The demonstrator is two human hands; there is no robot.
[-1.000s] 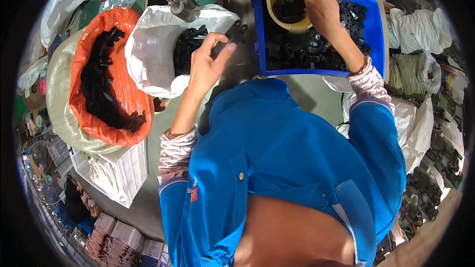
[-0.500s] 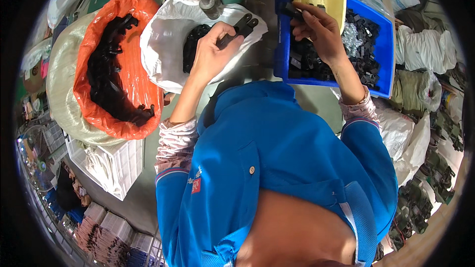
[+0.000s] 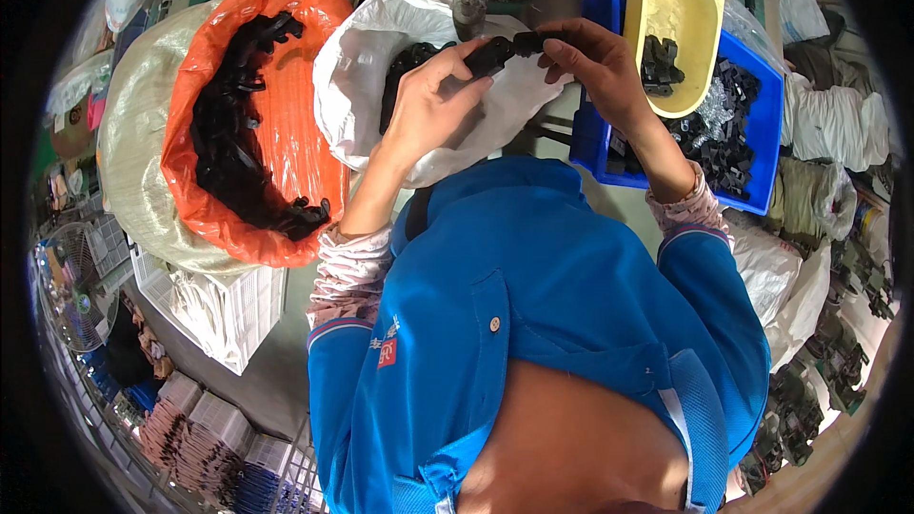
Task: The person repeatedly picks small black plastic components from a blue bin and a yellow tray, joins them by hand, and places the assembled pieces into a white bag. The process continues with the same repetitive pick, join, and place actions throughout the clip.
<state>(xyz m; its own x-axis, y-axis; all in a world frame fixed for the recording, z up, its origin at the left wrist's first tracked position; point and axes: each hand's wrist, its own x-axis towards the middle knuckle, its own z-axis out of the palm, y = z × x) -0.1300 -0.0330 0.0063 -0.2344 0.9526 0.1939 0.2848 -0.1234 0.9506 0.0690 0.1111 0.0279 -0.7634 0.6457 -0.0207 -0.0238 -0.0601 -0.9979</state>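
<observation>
Your left hand [image 3: 433, 103] grips a longer black piece [image 3: 486, 58] between thumb and fingers, its free end pointing toward your right side. Your right hand [image 3: 607, 71] pinches a small black part [image 3: 526, 44] at its fingertips, thumb and forefinger drawn close together. The ends of the two meet or nearly meet in front of you, above the far right part of the white bag's opening; you cannot tell from this view whether they are joined.

The white bag [image 3: 354, 86] stands open just beyond your left forearm, with dark pieces [image 3: 407, 67] lying inside it. To its left, an orange bag [image 3: 309, 148] holds a long curved heap of black parts [image 3: 227, 138], and its outer side rests against a pale woven sack [image 3: 133, 133]. A white crate [image 3: 249, 319] stands nearer to you, below the sack.

On your right, a blue bin [image 3: 588, 138] carries more small black parts [image 3: 738, 86]. A yellow tray [image 3: 687, 9] sits over its far side, with a few black clips [image 3: 659, 67] lying at its near end.
</observation>
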